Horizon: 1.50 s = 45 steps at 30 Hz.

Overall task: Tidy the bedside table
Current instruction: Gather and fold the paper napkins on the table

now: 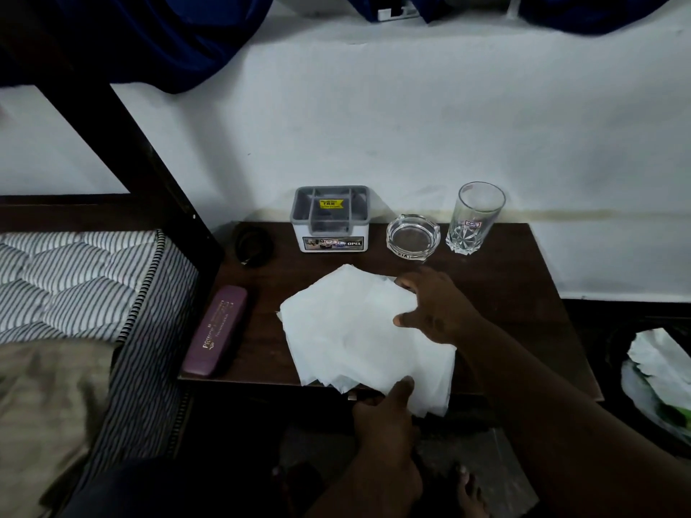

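A loose stack of white paper napkins (351, 330) lay on the dark wooden worktop (504, 278), its near edge hanging over the front lip. The left hand (389, 420) pinched that overhanging edge, thumb on top of the paper and the other fingers hidden beneath it. The right hand (437, 304) sat at the stack's right edge with thumb and forefinger spread apart, their tips on the paper. I could not tell whether it gripped the sheets or only rested on them.

Along the back of the worktop, against the white wall (374, 125), stood a grey-and-white plastic organiser box with compartments (331, 218). A clear glass ashtray (413, 237) and a tall clear cut-glass tumbler (475, 218) stood to its right. A black coiled item (252, 244) lay left of the box. A long purple hard case (215, 330) lay near the worktop's left edge, beside a striped mattress (74, 286).
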{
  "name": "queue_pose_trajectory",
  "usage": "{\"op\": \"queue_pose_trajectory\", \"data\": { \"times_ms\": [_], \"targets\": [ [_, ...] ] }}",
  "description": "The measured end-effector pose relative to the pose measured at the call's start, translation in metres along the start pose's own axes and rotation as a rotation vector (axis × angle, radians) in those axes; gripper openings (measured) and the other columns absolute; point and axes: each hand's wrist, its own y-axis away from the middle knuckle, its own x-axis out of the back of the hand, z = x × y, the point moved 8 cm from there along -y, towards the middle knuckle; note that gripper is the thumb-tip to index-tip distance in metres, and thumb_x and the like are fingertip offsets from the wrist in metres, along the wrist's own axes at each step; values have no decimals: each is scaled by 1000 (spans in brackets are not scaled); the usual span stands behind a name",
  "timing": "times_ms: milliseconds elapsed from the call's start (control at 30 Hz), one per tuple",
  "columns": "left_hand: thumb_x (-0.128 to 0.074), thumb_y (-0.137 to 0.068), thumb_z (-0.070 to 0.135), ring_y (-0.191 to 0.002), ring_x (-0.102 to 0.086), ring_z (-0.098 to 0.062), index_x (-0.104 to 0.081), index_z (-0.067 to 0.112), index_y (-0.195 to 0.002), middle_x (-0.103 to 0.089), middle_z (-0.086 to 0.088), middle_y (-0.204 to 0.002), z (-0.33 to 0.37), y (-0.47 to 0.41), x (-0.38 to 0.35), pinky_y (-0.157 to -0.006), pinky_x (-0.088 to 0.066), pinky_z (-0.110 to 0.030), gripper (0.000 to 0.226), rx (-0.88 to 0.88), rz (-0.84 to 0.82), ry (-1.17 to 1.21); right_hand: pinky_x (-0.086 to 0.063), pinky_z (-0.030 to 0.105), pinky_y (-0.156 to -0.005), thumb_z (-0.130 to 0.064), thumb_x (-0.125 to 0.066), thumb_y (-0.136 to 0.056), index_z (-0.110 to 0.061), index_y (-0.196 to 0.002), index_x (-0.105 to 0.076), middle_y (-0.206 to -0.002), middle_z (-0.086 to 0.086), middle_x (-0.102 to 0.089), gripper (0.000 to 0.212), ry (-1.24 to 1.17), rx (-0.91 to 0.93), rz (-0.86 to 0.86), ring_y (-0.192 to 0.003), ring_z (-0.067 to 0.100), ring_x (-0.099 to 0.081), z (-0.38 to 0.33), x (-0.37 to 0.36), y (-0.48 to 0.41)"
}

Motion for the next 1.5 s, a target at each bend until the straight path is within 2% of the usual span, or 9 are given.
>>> {"op": "queue_pose_trajectory", "data": {
  "times_ms": [167, 333, 533, 667, 867, 933, 1200, 1400, 1500],
  "targets": [
    [-83, -80, 3, -101, -73, -45, -68, 3, -111, -77, -20, -107, -3, -4, -2, -94, -56, -64, 34, 2, 0, 37, -39, 46, -112, -39, -86, -72, -23, -140, -55, -138, 6, -51, 76, 39, -7, 4, -131, 30, -46, -1, -1, 1],
    [-81, -84, 5, -101, -72, -42, -67, 6, -109, -76, -17, -109, 2, 0, -2, -90, -59, -61, 28, 2, -1, 30, -47, 31, -91, -24, -87, -71, -21, -117, -66, -115, 4, -56, 52, -52, 32, 72, -104, 23, -60, -7, 8, 5],
    [-81, -84, 9, -99, -73, -38, -70, 11, -109, -77, -10, -106, 15, 3, -7, -83, -62, -58, 27, -88, 1, -16, -37, 25, -84, -22, -84, -76, -17, -124, -64, -117, 4, -58, 53, -29, 53, 33, -104, 21, -59, -8, 6, 8],
    [-82, -65, 24, -94, -76, -32, -74, 17, -97, -81, -3, -96, 25, 1, -11, -88, -61, -56, 34, -188, -6, -106, -47, 30, -74, -9, -84, -73, -14, -99, -70, -98, 6, -73, 30, -165, 103, 47, -88, 26, -67, -12, 14, 13],
    [-76, -68, 10, -90, -77, -32, -73, 12, -98, -80, -7, -93, 27, 11, -8, -87, -61, -57, 30, -253, 11, -140, -59, 45, -75, -2, -88, -70, -8, -92, -70, -90, 17, -77, 29, -385, 34, -77, -72, 26, -69, 4, 13, 14],
    [-80, -77, 5, -94, -76, -31, -72, 12, -101, -80, -8, -98, 25, 13, -3, -90, -61, -55, 26, -236, 22, -101, -57, 41, -72, 3, -87, -71, -1, -94, -70, -94, 23, -76, 29, -452, 15, -117, -73, 22, -67, 9, 10, 20],
    [-73, -85, 0, -96, -70, -25, -64, 22, -93, -73, 1, -98, 43, 16, 1, -94, -59, -48, 25, -353, 59, -247, -55, 36, -76, -7, -89, -71, -2, -99, -72, -94, 12, -78, 33, -360, 9, -132, -77, 21, -69, 8, 3, 26],
    [-69, -88, -2, -106, -69, -14, -68, 17, -118, -73, 4, -114, 76, 41, -9, -101, -55, -39, 36, -602, -11, -354, -59, 47, -93, -22, -91, -72, -14, -117, -68, -111, 11, -77, 51, -792, -83, 3, -102, 27, -74, 21, 20, 33],
    [-73, -88, 1, -109, -72, -18, -67, 16, -122, -76, 1, -116, 96, 40, -11, -97, -58, -40, 38, -633, -94, -340, -59, 46, -92, -21, -83, -82, -11, -126, -65, -118, 15, -76, 48, -1096, -124, -120, -106, 30, -74, 19, 22, 47]
  ]
}}
